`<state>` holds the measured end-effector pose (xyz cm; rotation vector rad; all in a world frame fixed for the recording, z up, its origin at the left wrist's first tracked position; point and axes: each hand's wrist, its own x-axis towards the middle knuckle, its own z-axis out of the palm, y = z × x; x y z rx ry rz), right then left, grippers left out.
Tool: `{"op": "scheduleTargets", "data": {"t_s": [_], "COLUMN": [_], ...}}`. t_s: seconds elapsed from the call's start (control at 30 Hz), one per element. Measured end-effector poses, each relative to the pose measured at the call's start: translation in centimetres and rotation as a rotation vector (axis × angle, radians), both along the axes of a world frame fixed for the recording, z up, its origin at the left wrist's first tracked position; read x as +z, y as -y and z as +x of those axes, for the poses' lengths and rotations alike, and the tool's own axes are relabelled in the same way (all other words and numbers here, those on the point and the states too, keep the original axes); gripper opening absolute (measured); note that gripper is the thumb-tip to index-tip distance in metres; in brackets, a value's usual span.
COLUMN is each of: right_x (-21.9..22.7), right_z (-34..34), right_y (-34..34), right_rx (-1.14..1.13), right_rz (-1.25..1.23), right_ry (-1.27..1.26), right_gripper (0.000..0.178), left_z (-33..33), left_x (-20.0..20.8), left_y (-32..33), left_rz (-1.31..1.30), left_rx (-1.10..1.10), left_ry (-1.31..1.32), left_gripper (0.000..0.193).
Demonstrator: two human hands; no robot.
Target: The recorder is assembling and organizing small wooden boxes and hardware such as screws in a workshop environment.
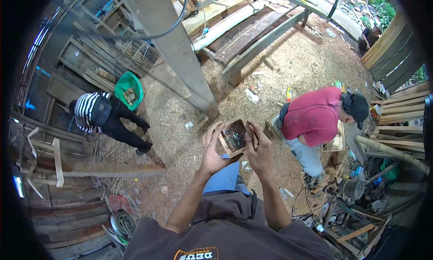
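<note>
In front of my body I hold a small square wooden box (224, 145) between both hands, its top uncovered. Inside lie thin metal pieces (234, 138) that look like nails, too small to tell for certain. My left hand (212, 149) wraps the box's left side, with the thumb along its near edge. My right hand (259, 148) grips the right side, its fingers bent over the rim. The box's underside is hidden.
A co-worker in a red shirt (311, 113) bends over at right. Another in stripes (92, 109) stoops at left beside a green basin (140, 95). A wooden post (180, 57) stands ahead, planks (257, 32) lie beyond it, and scrap wood (356, 233) lies at lower right.
</note>
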<state>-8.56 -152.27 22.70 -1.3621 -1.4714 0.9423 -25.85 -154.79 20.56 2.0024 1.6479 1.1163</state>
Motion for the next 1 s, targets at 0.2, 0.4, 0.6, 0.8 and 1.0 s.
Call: {"op": "scheduleTargets", "data": {"t_s": [0.2, 0.4, 0.6, 0.8, 1.0], "right_x": [0.2, -1.4, -0.8, -4.1, -7.1], "right_z": [-0.3, -0.1, -0.6, 0.7, 6.0], "right_y": [-12.4, -25.6, -38.9, -53.5, -71.5], "right_rx": [-0.005, 0.055, 0.058, 0.195, 0.322], "right_rz": [0.041, 0.155, 0.093, 0.079, 0.027], "right_ry": [-0.052, 0.116, 0.100, 0.019, -0.070], "right_gripper": [0.033, 0.024, 0.021, 0.024, 0.025], "left_z": [-0.7, -1.8, -1.8, 0.3, 6.7], "left_x": [-1.8, -1.5, -1.8, -4.1, -7.5], "left_y": [-13.3, -27.2, -38.8, -50.4, -67.3], "left_rz": [0.059, 0.127, -0.030, -0.131, -0.081], "left_rx": [-0.066, -0.112, -0.031, 0.126, 0.255], "left_ry": [0.117, -0.067, 0.061, 0.178, 0.220], "left_gripper": [0.082, 0.058, 0.083, 0.103, 0.113]}}
